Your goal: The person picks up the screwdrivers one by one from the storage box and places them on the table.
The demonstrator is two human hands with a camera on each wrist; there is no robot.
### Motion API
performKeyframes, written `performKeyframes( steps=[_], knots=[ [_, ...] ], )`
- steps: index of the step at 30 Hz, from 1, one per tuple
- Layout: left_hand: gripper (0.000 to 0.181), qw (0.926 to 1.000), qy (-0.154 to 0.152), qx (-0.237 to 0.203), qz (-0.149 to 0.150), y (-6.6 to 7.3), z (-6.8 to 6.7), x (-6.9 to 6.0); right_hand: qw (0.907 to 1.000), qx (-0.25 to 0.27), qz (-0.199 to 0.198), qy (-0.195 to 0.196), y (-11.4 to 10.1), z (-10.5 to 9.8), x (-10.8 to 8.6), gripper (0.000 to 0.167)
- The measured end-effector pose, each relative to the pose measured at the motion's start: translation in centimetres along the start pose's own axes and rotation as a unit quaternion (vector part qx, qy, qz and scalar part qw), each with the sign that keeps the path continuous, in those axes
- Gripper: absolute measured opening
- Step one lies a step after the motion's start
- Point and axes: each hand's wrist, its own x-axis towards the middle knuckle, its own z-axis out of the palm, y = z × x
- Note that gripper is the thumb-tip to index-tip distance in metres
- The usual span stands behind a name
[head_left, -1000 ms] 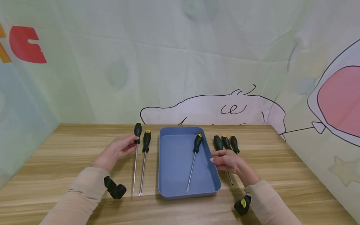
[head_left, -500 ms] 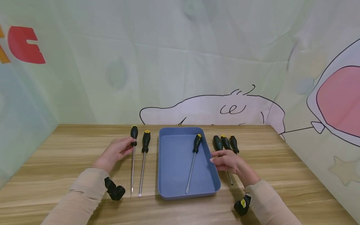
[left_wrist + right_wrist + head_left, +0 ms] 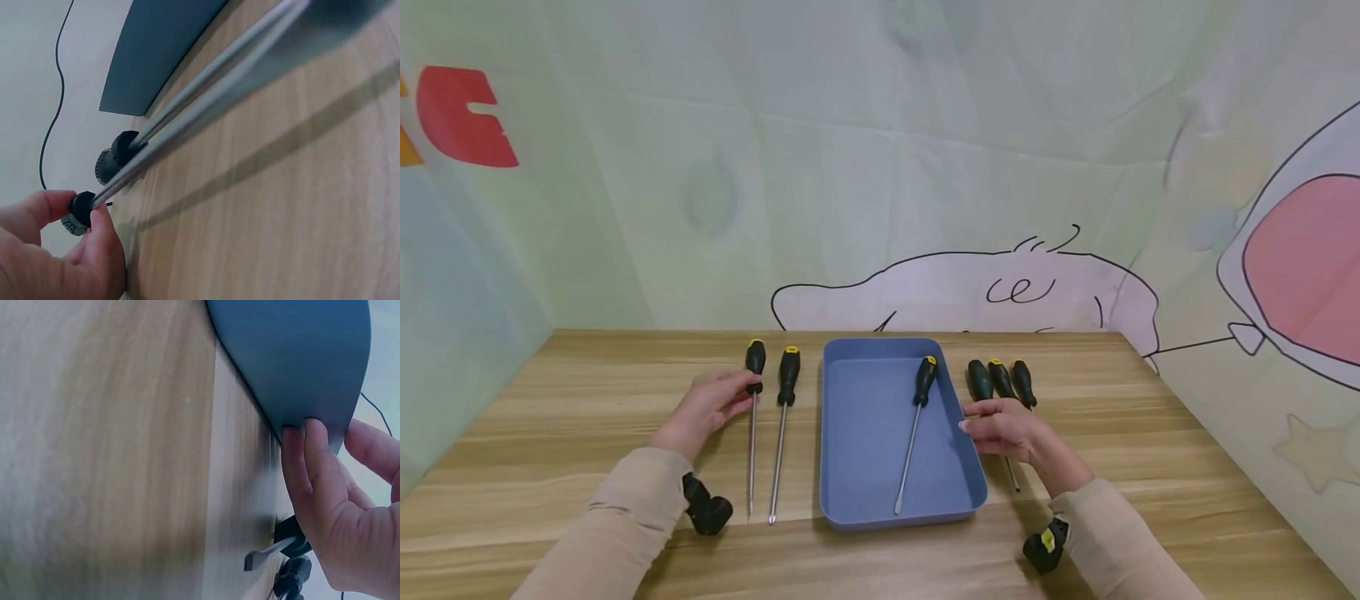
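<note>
My left hand (image 3: 711,406) pinches a long screwdriver (image 3: 752,450) near the base of its black, yellow-ended handle, thumb and fingers meeting there in the left wrist view. Parallel to it, a little to the right, lies another long screwdriver (image 3: 781,450). The blue tray (image 3: 865,523) sits in the middle with one flat-tipped screwdriver (image 3: 912,450) inside. On its right side my right hand (image 3: 1007,432) holds the wall. In the right wrist view the fingers (image 3: 317,450) press the outside of the wall (image 3: 300,356), with the thumb at the rim.
Three dark-handled screwdrivers (image 3: 1000,379) lie right of the tray, partly hidden behind my right hand. Beneath everything is a wooden table (image 3: 662,550). A printed cloth backdrop (image 3: 865,192) rises along its back edge and sides.
My left hand has shifted slightly left and toward me with the screwdriver, widening the gap to the neighbouring one. My right hand and the tray hold their place.
</note>
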Motion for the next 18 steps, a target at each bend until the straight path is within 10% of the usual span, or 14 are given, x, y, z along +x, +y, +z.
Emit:
performKeyframes(
  steps=[10, 18],
  knots=[
    [0.047, 0.9922, 0.044, 0.101, 0.057, -0.8, 0.5, 0.6, 1.0000, -0.002, 0.001, 0.004, 0.0, -0.1, 0.0, 0.048],
    [0.041, 0.9680, 0.094, 0.210, 0.101, -1.0, 1.4, 0.2, 1.0000, 0.003, 0.004, 0.003, 0.1, -0.1, 0.0, 0.048]
  ],
)
